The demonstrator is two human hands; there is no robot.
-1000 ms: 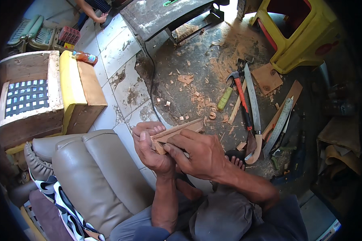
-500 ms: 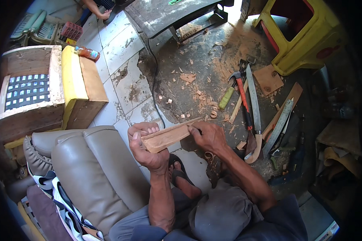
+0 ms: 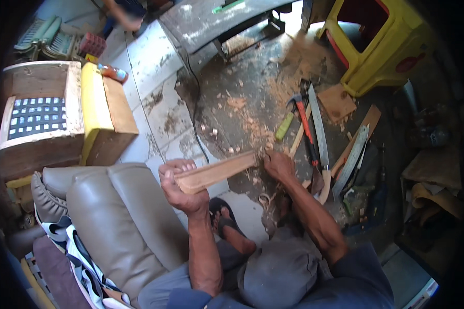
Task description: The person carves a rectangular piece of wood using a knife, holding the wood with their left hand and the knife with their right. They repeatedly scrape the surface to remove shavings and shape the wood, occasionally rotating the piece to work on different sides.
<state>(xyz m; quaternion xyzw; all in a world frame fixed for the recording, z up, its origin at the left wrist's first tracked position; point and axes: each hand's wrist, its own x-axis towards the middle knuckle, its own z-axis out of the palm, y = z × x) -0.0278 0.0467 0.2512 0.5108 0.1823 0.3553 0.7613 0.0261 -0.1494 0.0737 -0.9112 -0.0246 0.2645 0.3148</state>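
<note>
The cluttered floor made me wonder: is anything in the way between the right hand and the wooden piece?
Nothing visible: the right hand is by one end of the wooden piece; the left hand holds the other. The hammer lies past the right hand, not between.

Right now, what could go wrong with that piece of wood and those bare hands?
The piece of wood might slip from the left hand and perhaps land on the sandaled foot, whose toes are bare. Its edges could also leave a splinter, since no gloves are worn. And a long blade lies uncovered on the floor, beyond the right hand, so reaching that way carelessly might mean a cut.
</note>
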